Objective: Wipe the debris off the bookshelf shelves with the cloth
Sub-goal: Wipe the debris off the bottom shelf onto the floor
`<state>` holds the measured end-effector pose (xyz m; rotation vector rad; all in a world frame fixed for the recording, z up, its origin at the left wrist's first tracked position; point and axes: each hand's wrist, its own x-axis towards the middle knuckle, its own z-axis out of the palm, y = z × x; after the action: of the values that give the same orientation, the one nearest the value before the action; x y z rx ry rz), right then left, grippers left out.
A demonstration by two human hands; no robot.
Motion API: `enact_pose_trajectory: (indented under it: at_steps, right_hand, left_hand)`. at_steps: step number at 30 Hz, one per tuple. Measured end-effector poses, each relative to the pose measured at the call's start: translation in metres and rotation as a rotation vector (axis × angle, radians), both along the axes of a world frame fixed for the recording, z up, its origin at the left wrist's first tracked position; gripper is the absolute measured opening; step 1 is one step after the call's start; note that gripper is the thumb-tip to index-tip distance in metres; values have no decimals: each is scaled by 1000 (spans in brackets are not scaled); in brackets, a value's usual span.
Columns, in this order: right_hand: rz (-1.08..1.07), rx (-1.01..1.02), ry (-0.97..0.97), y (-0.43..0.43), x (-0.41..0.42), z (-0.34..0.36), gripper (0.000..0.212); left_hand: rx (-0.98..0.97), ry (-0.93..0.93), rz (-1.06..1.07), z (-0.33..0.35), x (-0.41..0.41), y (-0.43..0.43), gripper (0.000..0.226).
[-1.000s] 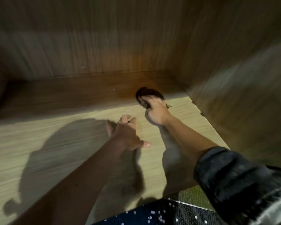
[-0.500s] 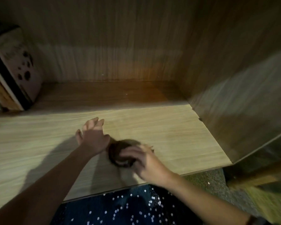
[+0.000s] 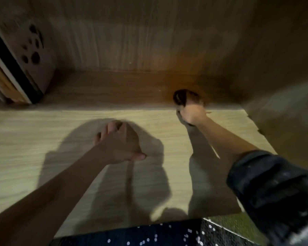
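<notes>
A light wooden shelf fills the view, its back part in shadow. My right hand reaches far back toward the right rear corner and grips a dark brown cloth, pressing it on the shelf board. My left hand rests on the middle of the shelf with its fingers loosely bent and its thumb out to the right; it holds nothing. The picture is blurred, so I cannot make out any debris on the wood.
Books or boxes lean at the far left, one with dark spots on its cover. The right side wall and back panel close the compartment. Dark spotted fabric lies below the shelf's front edge.
My right hand has pushed the cloth from the front edge back to the right rear corner. My left hand stays resting on the middle of the shelf.
</notes>
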<state>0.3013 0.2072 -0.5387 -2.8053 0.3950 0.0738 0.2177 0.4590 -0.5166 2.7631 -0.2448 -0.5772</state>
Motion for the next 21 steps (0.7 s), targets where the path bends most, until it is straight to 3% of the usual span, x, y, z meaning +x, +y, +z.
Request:
enact_pose_trajectory:
  at_steps: [4,7,14,19,21]
  right_hand:
    - [3,210,-111,8,61,-9,31]
    - [0,424,-133,22,67,7,40]
    - [197,364,-78,46,58,17,39]
    - [432,362,-146,82,-17,14,39]
    - [512,376,-194,91,-50,7,42]
  left_hand:
    - [-44,-57,-6,-8,3,2,115]
    - [-57,-64,-29,-11,2,4,115]
    - [-64,-42,-57,-10,4,4,112]
    - [-104,-10,-59,-4,2,6,111]
    - [-165,-7,-53,6,-8,5,97]
